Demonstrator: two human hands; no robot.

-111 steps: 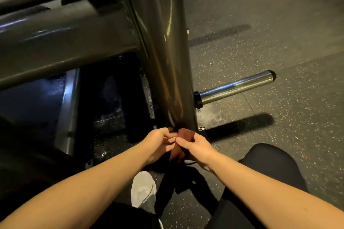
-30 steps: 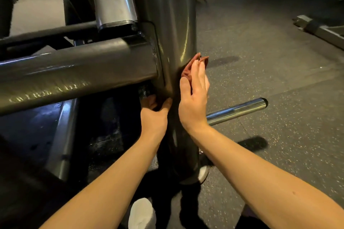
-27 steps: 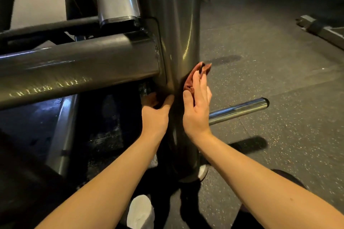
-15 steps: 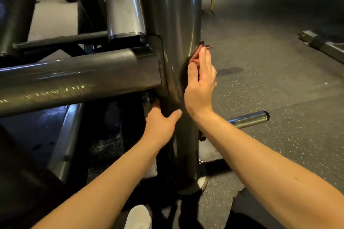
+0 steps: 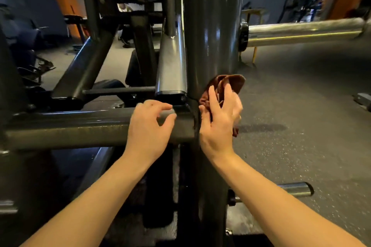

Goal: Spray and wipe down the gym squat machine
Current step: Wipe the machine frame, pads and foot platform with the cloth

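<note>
We wipe the squat machine (image 5: pixel 170 62) with a cloth.
Our right hand (image 5: pixel 218 120) presses the brown cloth (image 5: pixel 226 84) against the upright post (image 5: pixel 212 36), fingers mostly straight. Just left of it, our left hand (image 5: pixel 149 126) rests loosely bent on the crossbar (image 5: pixel 70 128), holding nothing.

The right hand (image 5: pixel 219 120) is pressing a bunched reddish-brown cloth (image 5: pixel 230 83) against the dark upright post (image 5: pixel 212 32), while the left hand (image 5: pixel 149 126) is resting on the adjoining horizontal bar (image 5: pixel 70 128), fingers arched.
</note>
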